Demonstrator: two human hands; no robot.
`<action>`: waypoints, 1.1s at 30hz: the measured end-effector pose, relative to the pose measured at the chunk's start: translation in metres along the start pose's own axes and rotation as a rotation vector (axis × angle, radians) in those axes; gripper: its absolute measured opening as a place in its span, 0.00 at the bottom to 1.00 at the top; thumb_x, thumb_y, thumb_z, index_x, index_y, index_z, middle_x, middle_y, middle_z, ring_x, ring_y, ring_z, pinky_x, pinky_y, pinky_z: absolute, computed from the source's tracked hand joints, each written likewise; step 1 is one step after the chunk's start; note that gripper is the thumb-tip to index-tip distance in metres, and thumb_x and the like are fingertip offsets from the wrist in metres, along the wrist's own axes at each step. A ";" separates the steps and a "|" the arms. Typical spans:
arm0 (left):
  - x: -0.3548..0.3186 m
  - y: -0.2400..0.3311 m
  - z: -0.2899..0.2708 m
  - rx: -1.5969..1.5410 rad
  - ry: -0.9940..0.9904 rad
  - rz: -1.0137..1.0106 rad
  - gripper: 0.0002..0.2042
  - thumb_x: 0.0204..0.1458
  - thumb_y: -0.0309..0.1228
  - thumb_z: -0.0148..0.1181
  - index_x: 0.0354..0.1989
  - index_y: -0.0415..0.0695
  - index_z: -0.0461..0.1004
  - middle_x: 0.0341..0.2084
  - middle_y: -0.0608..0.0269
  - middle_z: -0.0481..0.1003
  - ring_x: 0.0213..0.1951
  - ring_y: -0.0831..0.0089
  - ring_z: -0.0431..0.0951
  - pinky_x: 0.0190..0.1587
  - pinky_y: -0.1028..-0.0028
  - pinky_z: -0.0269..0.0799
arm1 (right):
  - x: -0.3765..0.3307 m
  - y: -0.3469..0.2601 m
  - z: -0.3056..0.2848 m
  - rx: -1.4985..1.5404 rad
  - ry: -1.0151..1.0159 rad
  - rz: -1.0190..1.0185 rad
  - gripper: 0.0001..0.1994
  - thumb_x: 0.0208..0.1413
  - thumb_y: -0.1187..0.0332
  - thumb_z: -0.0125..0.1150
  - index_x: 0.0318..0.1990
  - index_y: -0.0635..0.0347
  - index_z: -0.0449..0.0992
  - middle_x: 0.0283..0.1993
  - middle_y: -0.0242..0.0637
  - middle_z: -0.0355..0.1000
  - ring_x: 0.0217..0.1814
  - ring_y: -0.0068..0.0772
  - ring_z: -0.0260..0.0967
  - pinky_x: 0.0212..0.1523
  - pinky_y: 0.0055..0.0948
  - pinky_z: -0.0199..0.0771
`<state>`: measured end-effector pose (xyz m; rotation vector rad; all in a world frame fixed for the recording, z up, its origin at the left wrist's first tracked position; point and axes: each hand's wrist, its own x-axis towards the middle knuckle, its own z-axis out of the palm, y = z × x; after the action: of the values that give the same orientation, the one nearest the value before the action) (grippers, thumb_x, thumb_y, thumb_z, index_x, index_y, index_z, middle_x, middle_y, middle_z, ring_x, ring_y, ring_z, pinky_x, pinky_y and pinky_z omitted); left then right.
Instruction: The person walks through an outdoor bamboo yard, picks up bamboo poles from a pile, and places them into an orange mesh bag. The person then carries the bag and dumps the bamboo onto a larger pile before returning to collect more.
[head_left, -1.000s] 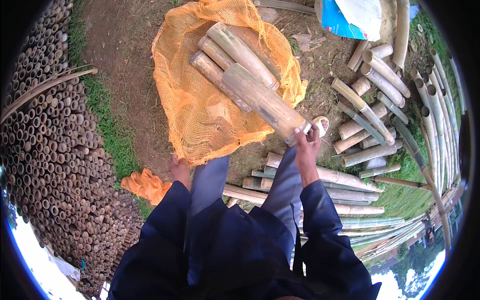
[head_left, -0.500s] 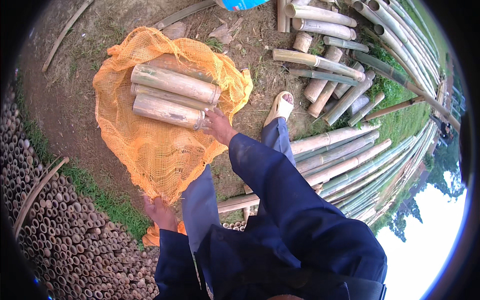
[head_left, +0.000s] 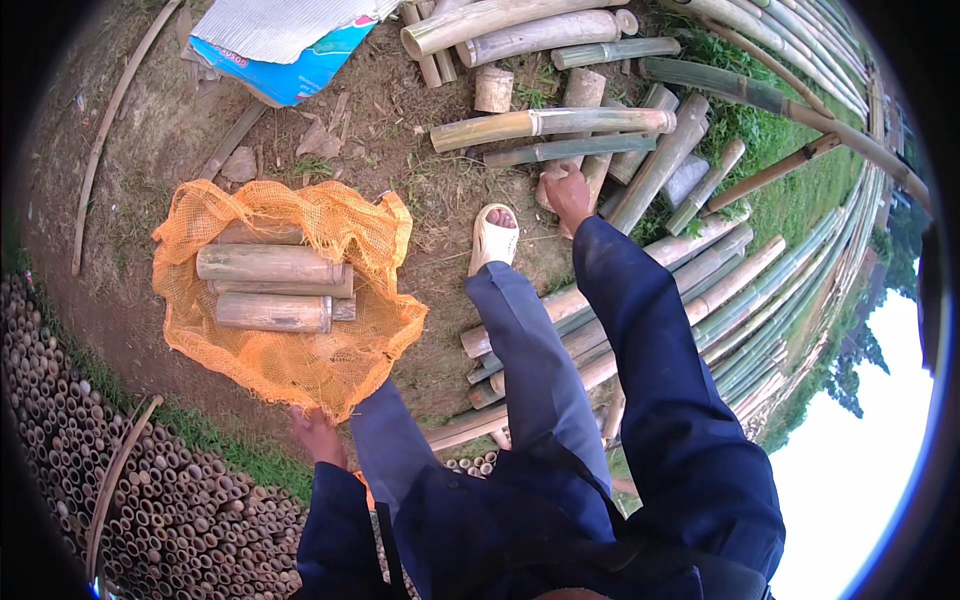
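My right hand [head_left: 567, 191] reaches out over a heap of cut bamboo pieces [head_left: 560, 125] and closes on the end of one short piece [head_left: 590, 180]. My left hand [head_left: 318, 436] grips the near edge of an orange mesh sack [head_left: 290, 360] spread on the dirt. Several short bamboo sections [head_left: 270, 285] lie side by side inside the sack. My foot in a pale sandal [head_left: 493, 238] stands between the sack and the heap.
Long bamboo poles [head_left: 790, 290] lie stacked to the right. A dense stack of bamboo tubes seen end-on [head_left: 130, 490] fills the lower left. A white and blue bag [head_left: 285, 45] lies at the top. A thin bent stick [head_left: 105, 130] rests on the dirt at left.
My right hand left the bamboo in the sack and swung right to the heap of cut pieces. The view turned right. My left hand kept hold of the sack's edge.
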<state>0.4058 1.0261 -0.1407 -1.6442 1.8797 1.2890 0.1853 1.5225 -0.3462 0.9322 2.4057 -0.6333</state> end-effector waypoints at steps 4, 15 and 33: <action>-0.002 -0.014 0.031 0.000 -0.040 0.048 0.26 0.56 0.23 0.46 0.64 0.33 0.56 0.49 0.56 0.67 0.43 0.72 0.67 0.48 0.73 0.64 | 0.042 -0.005 -0.039 -0.445 0.036 -0.372 0.37 0.49 0.60 0.66 0.66 0.58 0.59 0.62 0.49 0.64 0.64 0.52 0.63 0.62 0.49 0.63; -0.006 -0.028 0.047 0.279 0.014 -0.088 0.31 0.56 0.29 0.46 0.69 0.32 0.50 0.54 0.52 0.66 0.50 0.63 0.68 0.54 0.68 0.62 | 0.116 -0.017 -0.062 -0.754 0.123 -0.575 0.48 0.45 0.47 0.68 0.72 0.52 0.50 0.72 0.47 0.52 0.76 0.49 0.44 0.73 0.55 0.41; -0.026 -0.082 0.056 0.160 0.205 -0.061 0.28 0.53 0.27 0.46 0.64 0.28 0.56 0.51 0.45 0.69 0.49 0.58 0.70 0.55 0.69 0.63 | 0.100 -0.305 0.016 -0.629 0.042 -0.680 0.30 0.52 0.39 0.57 0.58 0.45 0.72 0.63 0.48 0.62 0.71 0.48 0.53 0.67 0.68 0.38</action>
<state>0.4706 1.0924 -0.1854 -1.7899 1.9735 0.9496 -0.0916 1.3605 -0.3426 -0.1434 2.6851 -0.0338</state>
